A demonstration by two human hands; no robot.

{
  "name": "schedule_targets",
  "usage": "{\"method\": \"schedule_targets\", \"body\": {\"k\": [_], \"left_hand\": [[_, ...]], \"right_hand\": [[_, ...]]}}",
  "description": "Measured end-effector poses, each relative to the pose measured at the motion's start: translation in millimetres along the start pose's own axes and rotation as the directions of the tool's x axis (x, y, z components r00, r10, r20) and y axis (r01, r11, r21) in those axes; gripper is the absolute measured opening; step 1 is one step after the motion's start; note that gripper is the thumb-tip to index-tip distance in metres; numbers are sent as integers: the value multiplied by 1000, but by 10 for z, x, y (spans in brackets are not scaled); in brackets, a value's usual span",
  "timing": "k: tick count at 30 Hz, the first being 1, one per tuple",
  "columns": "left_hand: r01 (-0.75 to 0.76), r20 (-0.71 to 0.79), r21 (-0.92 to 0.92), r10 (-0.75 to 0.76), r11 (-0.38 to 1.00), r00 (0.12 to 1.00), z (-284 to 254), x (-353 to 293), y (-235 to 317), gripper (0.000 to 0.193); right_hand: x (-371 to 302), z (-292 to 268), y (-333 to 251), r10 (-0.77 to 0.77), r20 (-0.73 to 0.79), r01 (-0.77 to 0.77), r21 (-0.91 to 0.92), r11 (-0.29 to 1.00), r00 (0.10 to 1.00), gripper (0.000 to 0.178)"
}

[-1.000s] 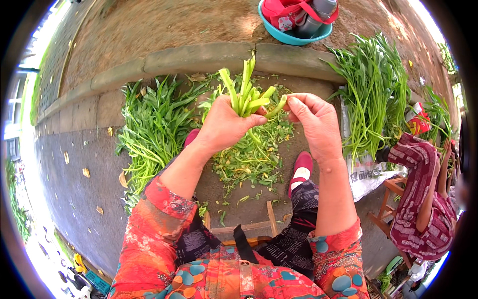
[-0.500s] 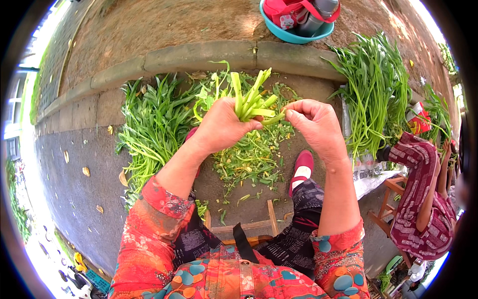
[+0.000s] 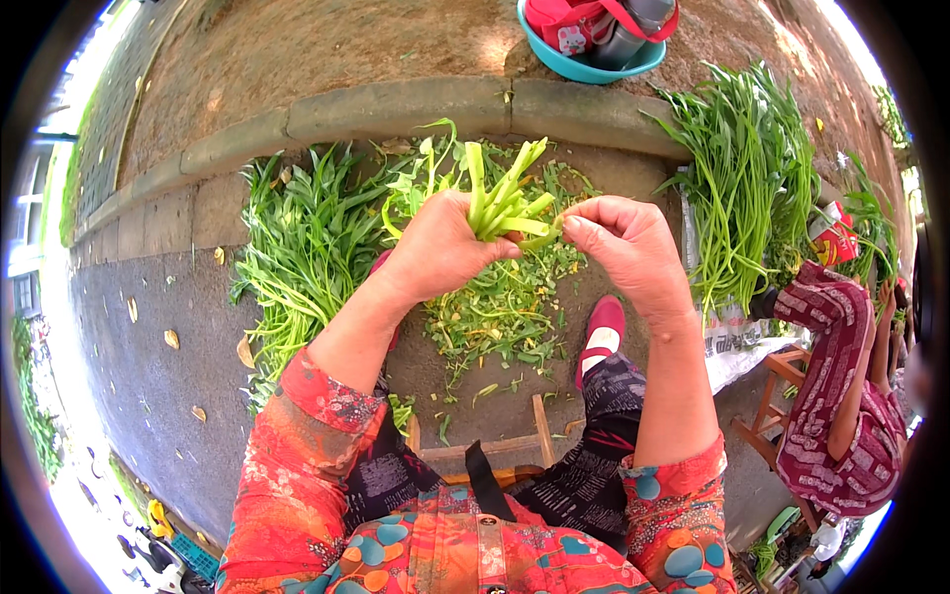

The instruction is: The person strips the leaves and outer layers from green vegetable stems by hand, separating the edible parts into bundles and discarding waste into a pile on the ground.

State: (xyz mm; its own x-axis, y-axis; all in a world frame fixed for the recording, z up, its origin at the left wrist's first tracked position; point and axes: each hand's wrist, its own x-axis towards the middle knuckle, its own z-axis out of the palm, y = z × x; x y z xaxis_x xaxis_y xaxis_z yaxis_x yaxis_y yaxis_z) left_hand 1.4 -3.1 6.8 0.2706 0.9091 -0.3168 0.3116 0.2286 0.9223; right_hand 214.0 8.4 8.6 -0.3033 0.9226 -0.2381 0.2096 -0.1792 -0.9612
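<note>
Outdoor pavement (image 3: 168,386) spreads beneath a worker seated low, with a wooden frame (image 3: 485,448) between the knees and a dark-red shoe (image 3: 604,327) planted just ahead of it. Above the ground, past the flowered sleeves (image 3: 297,445), the left hand (image 3: 435,247) has its grip closed around a bundle of pale green stalks (image 3: 505,198), ends fanned upward and away from the body. Beside it, the right hand (image 3: 628,247) brings thumb and forefinger together, seemingly pinched on the tip of a single stalk (image 3: 540,241) that leans out of the bundle; the other fingers curl in. Such close work, by the look of it, is best done with the left grip snug but not crushing, the single stalk parted from its neighbours, and the pinch set right at its end, for a short, light pull in line with the fibre, over the scraps rather than the whole greens. Under the hands lies a pile of torn leaves and trimmings (image 3: 495,322). A heap of leafy greens (image 3: 307,238) rests to the left, and a long-stemmed bunch (image 3: 747,188) to the right, near another seated person (image 3: 841,416) in patterned dark-red clothing. Beyond the stone kerb (image 3: 416,107), a turquoise basin (image 3: 579,71) holds a red bag (image 3: 564,18) and a grey flask (image 3: 621,45) on bare earth.
</note>
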Motion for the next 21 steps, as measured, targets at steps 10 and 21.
{"method": "schedule_targets", "body": {"k": [10,21], "left_hand": [[-86,-149,158,110,984,983,46,-27,7,22],[-177,-255,54,185,983,949,14,-17,-130,14]], "right_hand": [[26,45,46,68,-99,-71,-23,997,993,16],[55,113,79,68,-78,-53,181,982,995,16]]}}
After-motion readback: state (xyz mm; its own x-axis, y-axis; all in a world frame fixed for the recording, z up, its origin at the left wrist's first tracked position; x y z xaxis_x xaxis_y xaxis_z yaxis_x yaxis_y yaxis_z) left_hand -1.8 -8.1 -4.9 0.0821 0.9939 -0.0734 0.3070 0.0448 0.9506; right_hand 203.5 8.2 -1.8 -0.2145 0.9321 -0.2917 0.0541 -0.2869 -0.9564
